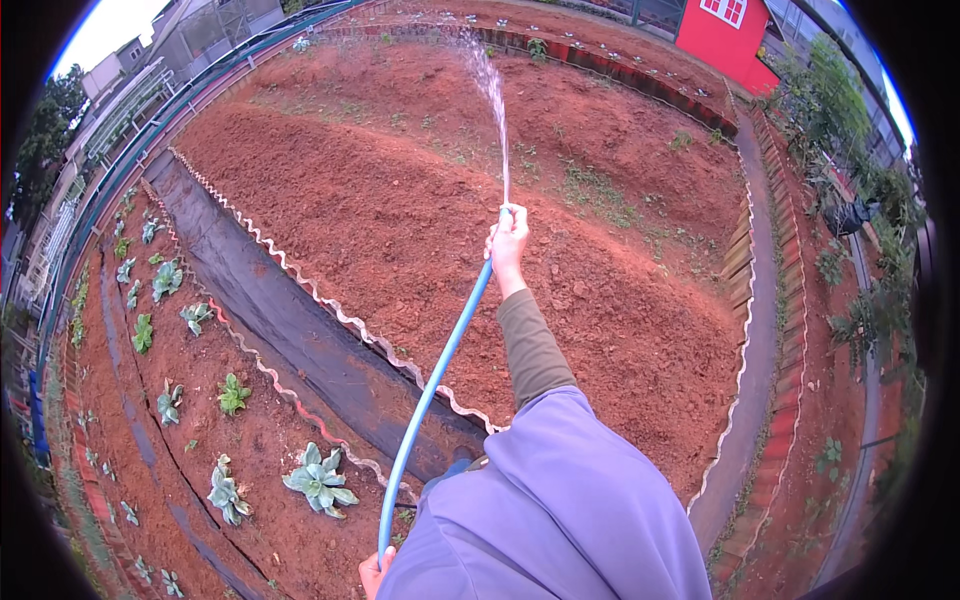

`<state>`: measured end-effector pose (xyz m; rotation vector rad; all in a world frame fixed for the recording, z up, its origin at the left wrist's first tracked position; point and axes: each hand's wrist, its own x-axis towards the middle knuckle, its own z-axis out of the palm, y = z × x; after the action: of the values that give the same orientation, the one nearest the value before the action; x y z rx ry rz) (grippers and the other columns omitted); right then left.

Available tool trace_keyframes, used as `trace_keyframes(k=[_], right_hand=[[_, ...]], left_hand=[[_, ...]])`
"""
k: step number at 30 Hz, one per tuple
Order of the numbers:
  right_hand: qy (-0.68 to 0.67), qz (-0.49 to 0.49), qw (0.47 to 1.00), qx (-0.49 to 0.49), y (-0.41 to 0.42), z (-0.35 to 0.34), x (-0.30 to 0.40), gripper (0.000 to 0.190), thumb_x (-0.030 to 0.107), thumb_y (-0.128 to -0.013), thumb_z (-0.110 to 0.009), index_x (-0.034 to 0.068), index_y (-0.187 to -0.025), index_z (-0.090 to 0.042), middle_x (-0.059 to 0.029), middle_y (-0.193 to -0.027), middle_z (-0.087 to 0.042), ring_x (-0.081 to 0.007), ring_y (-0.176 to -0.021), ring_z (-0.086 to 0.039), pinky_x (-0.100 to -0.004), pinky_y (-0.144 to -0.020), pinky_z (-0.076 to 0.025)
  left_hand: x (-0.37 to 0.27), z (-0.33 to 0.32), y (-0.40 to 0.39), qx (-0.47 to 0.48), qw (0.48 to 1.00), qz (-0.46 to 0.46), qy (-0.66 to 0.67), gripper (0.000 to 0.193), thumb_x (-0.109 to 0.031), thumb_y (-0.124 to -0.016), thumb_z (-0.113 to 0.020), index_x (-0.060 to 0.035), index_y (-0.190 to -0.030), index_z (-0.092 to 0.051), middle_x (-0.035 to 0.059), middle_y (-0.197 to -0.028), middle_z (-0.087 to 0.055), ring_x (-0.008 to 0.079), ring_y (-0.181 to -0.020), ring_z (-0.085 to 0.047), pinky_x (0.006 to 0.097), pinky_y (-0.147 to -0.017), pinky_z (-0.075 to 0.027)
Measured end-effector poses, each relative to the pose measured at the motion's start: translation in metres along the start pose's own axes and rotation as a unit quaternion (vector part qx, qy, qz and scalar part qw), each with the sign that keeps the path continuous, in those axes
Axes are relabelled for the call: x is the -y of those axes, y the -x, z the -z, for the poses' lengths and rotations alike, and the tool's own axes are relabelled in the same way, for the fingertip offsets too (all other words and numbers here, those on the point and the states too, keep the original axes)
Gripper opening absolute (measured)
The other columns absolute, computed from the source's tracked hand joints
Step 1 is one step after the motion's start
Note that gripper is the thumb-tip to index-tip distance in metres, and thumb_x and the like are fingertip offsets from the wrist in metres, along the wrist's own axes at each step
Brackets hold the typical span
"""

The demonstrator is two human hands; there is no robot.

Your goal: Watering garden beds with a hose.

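My right hand (508, 238) grips the end of a blue garden hose (429, 390), held out in front of me over a bed of bare reddish soil (375, 202). A jet of water (495, 97) leaves the hose end and breaks into spray toward the far side of the bed. Low in the view, my left hand (373, 574) is closed around a lower part of the same hose, near my body. The hose bends in a gentle arc between the two hands. Its further run is hidden below the left hand.
Corrugated edging (330, 307) borders the soil bed, beside a path covered in dark sheeting (277, 277). Leafy cabbage-like plants (321, 480) grow in the left bed. A narrow path (757, 300) runs along the right. A small red shed (724, 41) stands at the back right.
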<state>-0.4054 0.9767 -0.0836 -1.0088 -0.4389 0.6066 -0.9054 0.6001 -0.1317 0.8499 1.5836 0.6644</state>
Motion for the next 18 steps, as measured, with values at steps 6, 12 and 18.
trace_keyframes(k=[6, 12, 18], right_hand=[[0.025, 0.050, 0.992, -0.111, 0.008, 0.050, 0.019, 0.009, 0.022, -0.097, -0.038, 0.014, -0.099, -0.042, -0.0009, -0.053, -0.040, -0.0094, -0.033, -0.038, -0.0251, -0.026, -0.031], [0.036, 0.017, 0.999, 0.007, 0.012, 0.066, 0.029, 0.008, 0.017, -0.095, -0.036, 0.015, -0.100, -0.043, -0.0009, -0.056, -0.042, -0.0082, -0.033, -0.037, -0.0236, -0.026, -0.031], [0.049, 0.031, 0.998, -0.025, 0.016, 0.098, 0.037, 0.009, 0.017, -0.095, -0.036, 0.014, -0.100, -0.043, -0.0007, -0.056, -0.042, -0.0076, -0.034, -0.039, -0.0235, -0.026, -0.032]], left_hand=[[-0.001, 0.000, -0.004, 0.015, 1.000, -0.003, -0.004, 0.025, -0.017, -0.085, -0.065, -0.0015, -0.066, -0.060, -0.0068, -0.062, -0.052, 0.0023, -0.057, -0.043, 0.0230, -0.052, -0.035], [0.000, -0.002, -0.004, 0.041, 0.999, -0.001, -0.017, 0.026, -0.017, -0.085, -0.065, -0.0021, -0.065, -0.058, -0.0071, -0.062, -0.052, 0.0021, -0.057, -0.043, 0.0229, -0.051, -0.035], [0.002, -0.014, -0.001, 0.062, 0.998, -0.001, -0.026, 0.027, -0.017, -0.086, -0.065, -0.0027, -0.064, -0.057, -0.0074, -0.062, -0.051, 0.0019, -0.057, -0.042, 0.0228, -0.051, -0.034]])
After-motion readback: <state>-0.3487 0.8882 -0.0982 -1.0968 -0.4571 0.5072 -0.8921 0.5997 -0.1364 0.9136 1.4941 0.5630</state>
